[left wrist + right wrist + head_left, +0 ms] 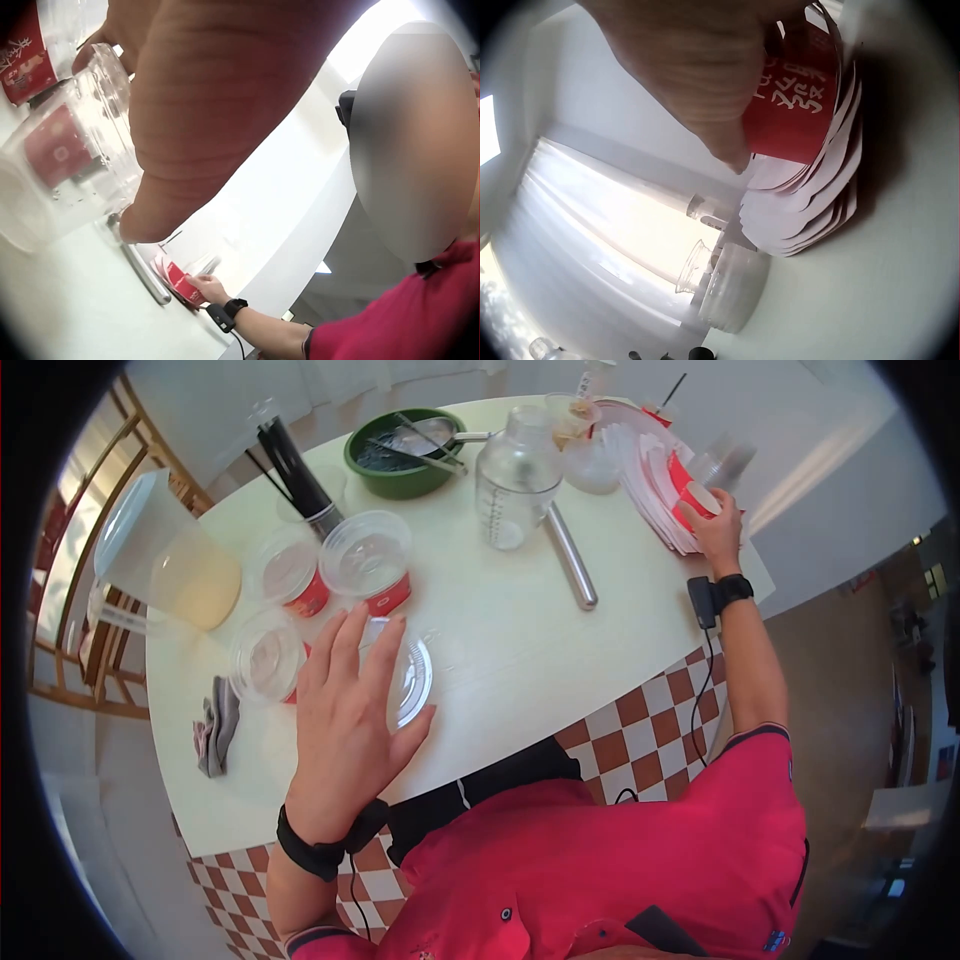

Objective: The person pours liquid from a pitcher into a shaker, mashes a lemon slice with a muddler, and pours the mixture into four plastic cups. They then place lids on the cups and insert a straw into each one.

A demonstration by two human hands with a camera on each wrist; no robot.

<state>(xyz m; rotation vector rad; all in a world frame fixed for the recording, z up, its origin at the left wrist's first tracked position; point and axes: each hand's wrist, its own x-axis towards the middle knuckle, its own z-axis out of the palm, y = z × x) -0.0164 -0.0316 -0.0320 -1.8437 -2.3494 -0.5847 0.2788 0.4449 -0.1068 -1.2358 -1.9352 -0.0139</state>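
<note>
My left hand [345, 725] is spread, palm down, with fairly straight fingers over a clear round plastic lid [418, 675]. In the left wrist view, its thumb [146, 217] and fingertips lie close to a clear plastic cup [112, 97]. Red-banded clear cups with lids stand just beyond and left of this hand, among them a large cup [368, 555]. At the table's far right, my right hand [720, 532] pinches a red paper cup sleeve [791, 112] with white lettering. The sleeve is at a fanned stack of paper sleeves [802, 217], whose pale sides show.
A clear shaker [515, 480] and a metal rod [572, 560] occupy the middle. Behind are a green basin [400, 482] with a strainer and black straws [295, 475]. At left stand a pitcher [190, 575] of pale liquid and a folded grey cloth [218, 725].
</note>
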